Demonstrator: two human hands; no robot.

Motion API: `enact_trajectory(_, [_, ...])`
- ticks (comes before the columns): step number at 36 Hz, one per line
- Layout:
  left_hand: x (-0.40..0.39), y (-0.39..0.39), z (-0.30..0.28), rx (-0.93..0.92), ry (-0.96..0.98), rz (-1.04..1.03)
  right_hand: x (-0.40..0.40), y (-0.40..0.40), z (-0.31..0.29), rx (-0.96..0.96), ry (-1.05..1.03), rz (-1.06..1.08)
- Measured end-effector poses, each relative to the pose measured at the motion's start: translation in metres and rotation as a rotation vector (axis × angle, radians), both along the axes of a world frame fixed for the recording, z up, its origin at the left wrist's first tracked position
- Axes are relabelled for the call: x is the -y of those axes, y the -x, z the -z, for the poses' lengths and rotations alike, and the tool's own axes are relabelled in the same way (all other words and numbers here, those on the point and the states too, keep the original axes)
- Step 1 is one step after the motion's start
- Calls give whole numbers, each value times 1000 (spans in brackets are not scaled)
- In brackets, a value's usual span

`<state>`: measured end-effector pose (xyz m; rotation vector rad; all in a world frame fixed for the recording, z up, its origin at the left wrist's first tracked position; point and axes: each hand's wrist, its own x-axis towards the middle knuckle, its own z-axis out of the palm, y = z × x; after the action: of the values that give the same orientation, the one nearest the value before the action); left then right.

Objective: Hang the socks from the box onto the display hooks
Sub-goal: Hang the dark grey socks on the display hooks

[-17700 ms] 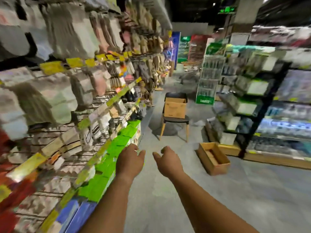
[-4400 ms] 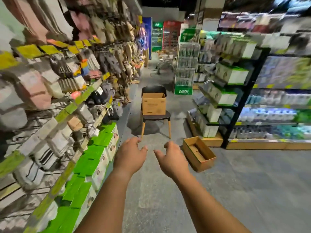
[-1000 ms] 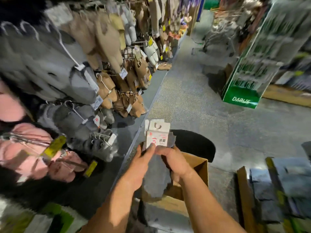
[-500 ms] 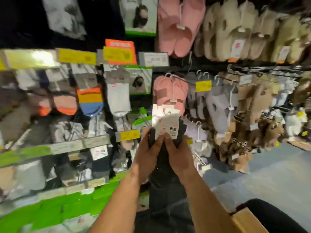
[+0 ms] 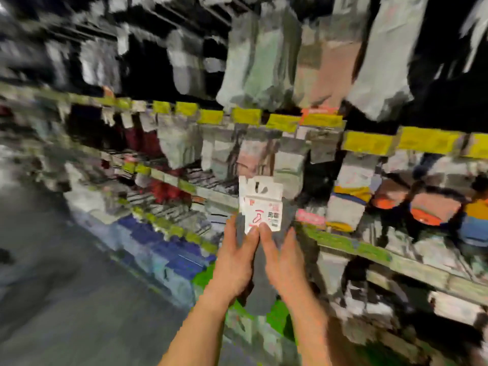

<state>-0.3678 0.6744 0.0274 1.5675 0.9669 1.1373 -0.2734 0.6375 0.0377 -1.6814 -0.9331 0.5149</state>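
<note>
At far left the grey floor point(image 5: 52, 299) runs beside the blurred lower shelving, where blue packs point(image 5: 169, 249) sit in a row. Toward the centre, the left hand point(image 5: 235, 262) grips a bundle of dark grey socks point(image 5: 260, 291) from its left side, thumb tip on the white card header point(image 5: 261, 207) at the top. The right hand point(image 5: 286, 268) grips the same bundle from the right, its thumb meeting the left one on the card. The socks are held up in front of the display rack, just below a rail of yellow price tags point(image 5: 367, 142) and rows of hanging socks point(image 5: 264, 64). Further right hang striped orange and blue socks point(image 5: 425, 210); hooks are too blurred to tell.
</note>
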Motion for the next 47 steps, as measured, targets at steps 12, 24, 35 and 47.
enact_trajectory(12, [-171, 205, 11, 64, 37, -256, -199, 190, 9, -23, -54, -344])
enact_trajectory(24, [-366, 360, -12, -31, 19, -524, -429, 343, -8, 6, -121, -594])
enact_trajectory(35, [-526, 482, -4, 192, 14, -580, -594, 470, -14, 51, -85, -674])
enact_trajectory(47, [-697, 661, -16, 235, 47, -374, -758, 639, -16, -16, -77, -570])
